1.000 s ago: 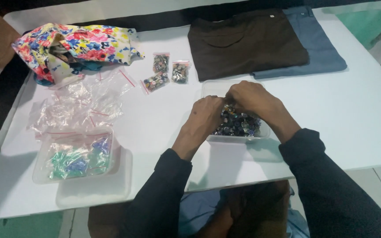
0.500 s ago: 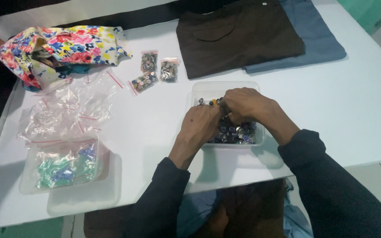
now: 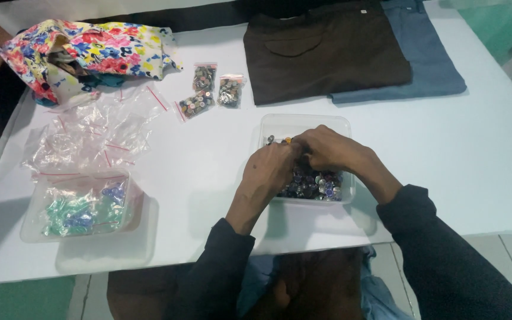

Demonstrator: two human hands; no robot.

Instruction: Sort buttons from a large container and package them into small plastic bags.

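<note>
Both hands meet over a clear tub of small dark buttons.

The left hand and right hand are together above the tub's middle, fingertips touching, pinched on something too small to tell; the buttons lie in the tub's near half, under and beside the hands; three filled bags lie just beyond the tub's far left corner; a heap of empty bags sits well left of the tub; a second tub of green and blue pieces stands far left of it, nearer the table's edge; a floral cloth lies beyond the heap; brown cloth over blue cloth lies just beyond the tub.
</note>
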